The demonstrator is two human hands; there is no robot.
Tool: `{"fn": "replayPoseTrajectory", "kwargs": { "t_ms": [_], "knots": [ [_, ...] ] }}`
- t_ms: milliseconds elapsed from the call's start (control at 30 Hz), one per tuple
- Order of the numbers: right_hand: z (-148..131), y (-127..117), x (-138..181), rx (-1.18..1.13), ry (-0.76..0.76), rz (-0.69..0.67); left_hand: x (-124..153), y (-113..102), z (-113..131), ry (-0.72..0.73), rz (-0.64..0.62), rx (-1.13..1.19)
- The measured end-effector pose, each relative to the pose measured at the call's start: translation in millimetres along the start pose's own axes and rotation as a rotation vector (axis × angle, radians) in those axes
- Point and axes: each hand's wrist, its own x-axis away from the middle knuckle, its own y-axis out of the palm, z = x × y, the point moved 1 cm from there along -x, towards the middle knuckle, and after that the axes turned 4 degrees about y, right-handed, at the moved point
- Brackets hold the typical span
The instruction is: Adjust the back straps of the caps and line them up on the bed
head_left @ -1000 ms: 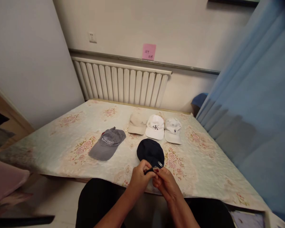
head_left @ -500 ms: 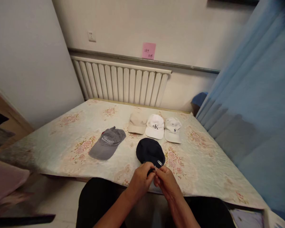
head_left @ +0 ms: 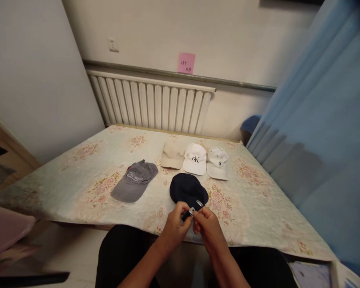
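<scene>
A dark navy cap lies in front of me near the bed's front edge, its back strap end toward me. My left hand pinches the dark strap of this cap between thumb and fingers. Thumb and fingertips of my right hand close on the small silver metal buckle at the strap. Just above it, a silver oval eyelet shows on the cap. To the left rests a grey cap with white lettering. Behind the navy cap stand a beige cap, a white cap and an off-white cap in a row.
A flowered sheet covers the bed. Behind it run a white radiator and a pipe, with a pink note on the wall. A blue curtain hangs at the right. A pink cloth is at the lower left.
The silver buckle now shows between my fingertips, where it was mostly covered before. Both hands have shifted slightly left, and the navy cap has moved a little with them.
</scene>
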Motion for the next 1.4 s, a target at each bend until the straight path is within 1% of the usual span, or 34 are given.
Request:
{"fn": "replayPoseTrajectory", "kwargs": {
  "t_ms": [167,367,700,833,933,1067,1267,1400],
  "knots": [
    [1,0,0,0.048,-0.031,0.022,3,-1,-3,-0.042,-0.011,0.159],
    [2,-2,-1,0.029,-0.026,-0.002,5,-4,-4,-0.138,0.074,0.227],
    [0,-1,1,0.028,-0.013,-0.034,0,-4,-5,-0.368,0.053,0.425],
    [2,-1,1,0.039,-0.004,-0.046,1,-4,-7,-0.395,0.06,0.42],
    [3,-1,0,0.052,-0.006,-0.046,3,-3,-6,-0.343,0.085,0.38],
    [5,-3,0,0.097,-0.022,-0.011,7,-3,-1,-0.2,0.106,0.231],
    [4,-5,1,0.245,-0.065,0.041,10,0,2,0.036,0.045,-0.03],
    [-3,-4,3,0.312,-0.082,0.083,10,2,0,0.148,0.103,-0.208]
  ]
}}
